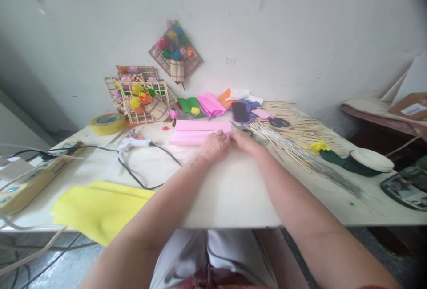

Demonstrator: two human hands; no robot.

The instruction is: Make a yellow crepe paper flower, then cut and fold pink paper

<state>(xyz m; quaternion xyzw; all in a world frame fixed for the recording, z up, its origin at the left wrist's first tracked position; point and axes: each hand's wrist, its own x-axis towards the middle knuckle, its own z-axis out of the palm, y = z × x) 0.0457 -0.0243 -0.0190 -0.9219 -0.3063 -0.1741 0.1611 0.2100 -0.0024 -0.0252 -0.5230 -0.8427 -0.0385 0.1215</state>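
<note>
A sheet of pink crepe paper (191,132) lies across the middle of the table, with a fold line running along its length. My left hand (216,144) is closed on its right part, fingers bent at the near edge. Beside it, my right hand (243,141) pinches the right end of the same paper. The two hands nearly touch, and the fingertips are partly hidden. Scissors (246,133) with dark handles lie just beyond my right hand. Left of the paper rests a white glue gun (135,144) with its black cord.
Bamboo sticks (296,124) and metal wires (300,157) spread on the right, near a green tape roll (372,160). Yellow crepe paper (100,204) overhangs the front edge. Stick frames with paper flowers (143,97), a yellow tape roll (107,124) and a phone (240,111) stand or lie farther back. A power strip (36,177) is left.
</note>
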